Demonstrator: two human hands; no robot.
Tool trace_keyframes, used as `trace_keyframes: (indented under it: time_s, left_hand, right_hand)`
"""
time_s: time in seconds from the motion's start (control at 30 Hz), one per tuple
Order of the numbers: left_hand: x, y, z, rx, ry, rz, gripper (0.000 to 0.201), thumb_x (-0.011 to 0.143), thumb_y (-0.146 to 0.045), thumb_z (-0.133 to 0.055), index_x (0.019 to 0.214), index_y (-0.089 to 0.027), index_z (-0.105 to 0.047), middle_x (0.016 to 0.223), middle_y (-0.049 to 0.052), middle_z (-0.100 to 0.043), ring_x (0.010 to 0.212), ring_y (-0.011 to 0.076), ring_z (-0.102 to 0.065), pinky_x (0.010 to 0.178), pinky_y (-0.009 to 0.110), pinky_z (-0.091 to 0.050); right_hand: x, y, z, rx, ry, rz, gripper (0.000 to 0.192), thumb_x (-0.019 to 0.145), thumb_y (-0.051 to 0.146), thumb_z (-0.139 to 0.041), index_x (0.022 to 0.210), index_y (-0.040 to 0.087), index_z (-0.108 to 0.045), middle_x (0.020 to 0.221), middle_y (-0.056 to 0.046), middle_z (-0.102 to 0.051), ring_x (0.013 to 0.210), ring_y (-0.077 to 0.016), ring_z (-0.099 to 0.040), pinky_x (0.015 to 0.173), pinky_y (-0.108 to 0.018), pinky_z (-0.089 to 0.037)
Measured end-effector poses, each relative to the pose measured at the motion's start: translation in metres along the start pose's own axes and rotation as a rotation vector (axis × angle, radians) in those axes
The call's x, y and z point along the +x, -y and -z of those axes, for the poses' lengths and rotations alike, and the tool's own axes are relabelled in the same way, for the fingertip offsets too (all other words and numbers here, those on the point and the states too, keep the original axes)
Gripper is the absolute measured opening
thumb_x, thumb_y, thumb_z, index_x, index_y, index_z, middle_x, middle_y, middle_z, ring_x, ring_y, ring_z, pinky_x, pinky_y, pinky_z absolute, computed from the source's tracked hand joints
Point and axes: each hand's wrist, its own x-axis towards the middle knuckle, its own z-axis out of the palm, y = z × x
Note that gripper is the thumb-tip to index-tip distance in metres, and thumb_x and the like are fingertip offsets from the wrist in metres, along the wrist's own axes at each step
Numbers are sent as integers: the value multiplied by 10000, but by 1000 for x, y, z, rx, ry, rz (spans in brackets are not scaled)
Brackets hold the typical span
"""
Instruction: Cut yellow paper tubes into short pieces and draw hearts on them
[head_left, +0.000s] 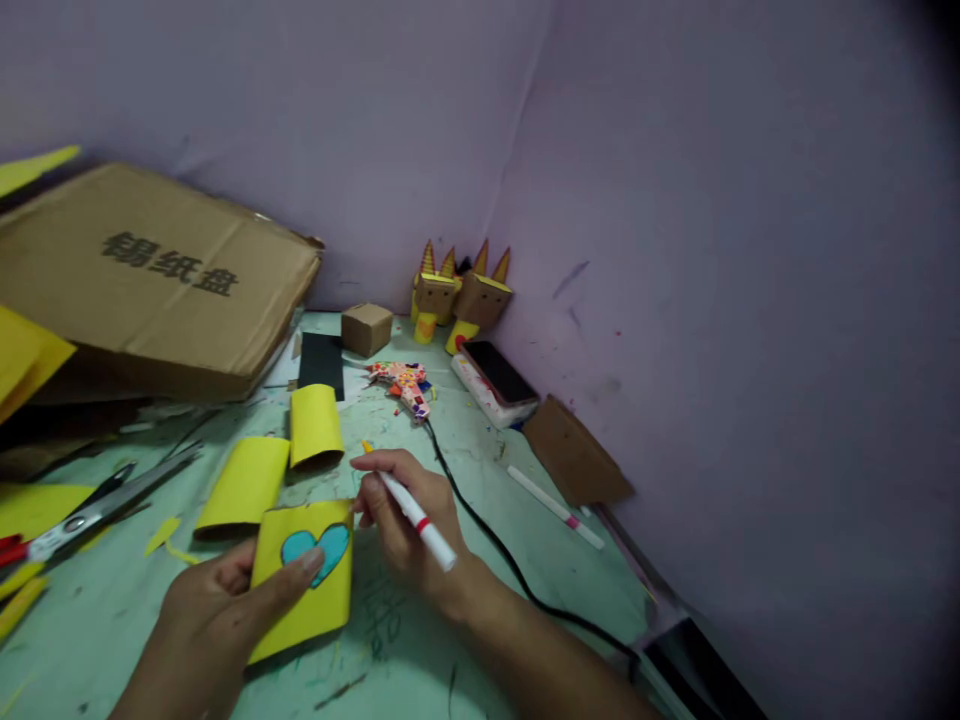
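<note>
My left hand (214, 620) holds a yellow paper roll (311, 590) against the green table, thumb resting on a blue heart (324, 548) drawn on it. My right hand (409, 515) grips a white marker with a red band (416, 520), its tip near the roll's upper right corner. Two more yellow paper rolls lie just beyond, one (244, 487) to the left and one (315, 427) farther back.
Scissors (90, 510) and yellow scraps lie at the left. A big cardboard box (150, 280) fills the back left. A colourful glue gun (405, 385) with a black cord (510, 565), a small box (366, 328), two cardboard figures (457, 295), a phone (499, 373) and another marker (555, 507) sit near the walls.
</note>
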Motion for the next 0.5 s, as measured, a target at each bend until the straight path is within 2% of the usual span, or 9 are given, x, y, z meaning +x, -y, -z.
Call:
trace_keyframes:
  time_s: [0.07, 0.17, 0.23, 0.33, 0.4, 0.5]
  left_hand:
    - [-1, 0, 0, -14, -24, 53, 393, 454, -428, -858, 721, -186, -699, 608, -37, -728, 592, 198, -653, 556, 277, -530]
    - [-1, 2, 1, -76, -55, 144, 343, 460, -399, -866, 710, -224, -709, 632, -52, -741, 622, 209, -678, 620, 310, -557]
    - [-1, 2, 2, -80, -62, 155, 304, 476, -385, -863, 693, -234, -712, 635, -60, -741, 631, 207, -684, 620, 306, -560]
    - [-2, 0, 3, 9, -73, 112, 312, 484, -390, -856, 695, -209, -716, 612, -54, -733, 590, 188, -669, 553, 263, -543]
    - [-2, -1, 2, 71, -53, 69, 321, 483, -394, -854, 671, -176, -710, 580, -51, -716, 555, 163, -646, 506, 217, -511]
    - [-4, -2, 1, 44, -42, 48, 346, 440, -395, -867, 645, -165, -708, 547, -49, -699, 563, 173, -647, 514, 221, -514]
  right_hand:
    - [2, 2, 17, -133, 60, 81, 284, 840, 133, -475, 1095, 220, -565, 854, -17, -658, 723, -142, -642, 675, -252, -505]
    - [0, 9, 59, -344, 174, 129, 397, 765, 56, -520, 1125, 221, -550, 987, -41, -658, 885, -171, -634, 797, -281, -486]
    - [-3, 14, 91, -576, 263, 64, 488, 719, 35, -575, 1171, 215, -538, 1079, -67, -633, 976, -210, -595, 844, -323, -466]
    - [-9, 13, 131, -963, 409, 0, 507, 727, -26, -526, 1186, 188, -556, 1086, -108, -632, 1019, -251, -548, 841, -356, -454]
    - [-14, 5, 146, -1125, 501, -23, 502, 760, -21, -500, 1211, 193, -559, 1024, -104, -642, 952, -249, -548, 768, -341, -468]
    - [-20, -5, 155, -1185, 559, 11, 525, 780, -29, -457, 1237, 206, -561, 961, -94, -654, 906, -238, -559, 746, -337, -472]
